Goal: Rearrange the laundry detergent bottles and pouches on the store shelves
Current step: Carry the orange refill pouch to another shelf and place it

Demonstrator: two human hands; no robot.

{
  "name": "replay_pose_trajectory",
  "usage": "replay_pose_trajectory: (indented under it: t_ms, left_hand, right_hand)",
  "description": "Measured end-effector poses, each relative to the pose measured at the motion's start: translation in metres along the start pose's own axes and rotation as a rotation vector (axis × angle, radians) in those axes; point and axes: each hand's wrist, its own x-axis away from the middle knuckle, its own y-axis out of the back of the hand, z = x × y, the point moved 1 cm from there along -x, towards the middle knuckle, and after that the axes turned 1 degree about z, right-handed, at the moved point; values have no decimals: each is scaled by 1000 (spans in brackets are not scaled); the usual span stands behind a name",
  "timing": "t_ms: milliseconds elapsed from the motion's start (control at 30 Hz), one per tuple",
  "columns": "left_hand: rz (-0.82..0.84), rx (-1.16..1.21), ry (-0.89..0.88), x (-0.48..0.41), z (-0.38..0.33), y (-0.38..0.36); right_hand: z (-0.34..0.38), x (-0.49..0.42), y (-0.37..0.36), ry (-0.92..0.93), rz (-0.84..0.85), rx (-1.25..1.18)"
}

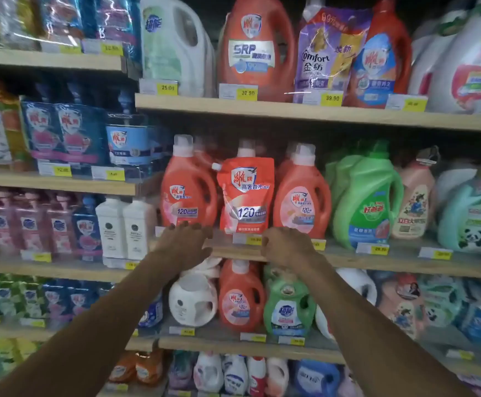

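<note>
1. At frame centre, a red plastic refill pouch [245, 193] with a white corner spout stands upright on the wooden middle shelf [405, 257].
2. A red detergent bottle with a white cap [186, 187] stands just left of the pouch; a second red white-capped bottle [302, 196] stands just right.
3. The left hand [186, 243] and right hand [286, 247] reach to the shelf edge below the pouch, fingers loose, holding nothing.
4. A green handled jug [367, 199] stands further right.

pouch [245, 196] on shelf [348, 257] | between bottle [187, 190] | bottle [302, 196]
</note>
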Motion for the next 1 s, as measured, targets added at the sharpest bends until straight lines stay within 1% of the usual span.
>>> replay_pose_trajectory:
  t_ms: [100, 133, 200, 300, 367, 433, 500, 567, 633, 700, 767, 867, 933, 1000]
  left_hand:
    - [-37, -34, -72, -41, 16, -9]
    - [-35, -13, -65, -53, 19, -9]
    - [-29, 130, -57, -80, 24, -14]
    - [0, 492, -21, -114, 25, -28]
    - [-10, 809, 1, -133, 22, -37]
    - [3, 1071, -28, -150, 18, -47]
    - [38, 1211, -31, -164, 13, -57]
    - [56, 1314, -35, -178, 9, -66]
    - [72, 1352, -10, -191, 6, -76]
    - [101, 1394, 3, -201, 4, -85]
    - [108, 1429, -19, -209, 3, -94]
    - [106, 1407, -48, -217, 1, -100]
    - [94, 1408, -23, -219, 2, -102]
    - [37, 1365, 48, -220, 4, -102]
  right_hand:
    - [2, -37, -8, -33, -3, 29]
    - [2, -46, -9, -66, -1, 20]
    - [-3, -66, -13, -117, 22, -3]
    - [-11, -93, -23, -199, 45, -86]
    - [-14, -114, -31, -227, 9, -251]
    - [-16, -135, -41, -228, -11, -500]
    - [-18, -151, -53, -209, -23, -722]
    - [-22, -165, -66, -193, -58, -891]
    - [-30, -177, -77, -167, -109, -1053]
    - [-36, -187, -85, -157, -123, -1136]
    - [-40, -194, -91, -156, -111, -1155]
    - [-42, -202, -98, -161, -87, -1142]
    - [-41, -203, -98, -159, -81, -1142]
    - [-41, -202, -97, -165, -93, -1166]
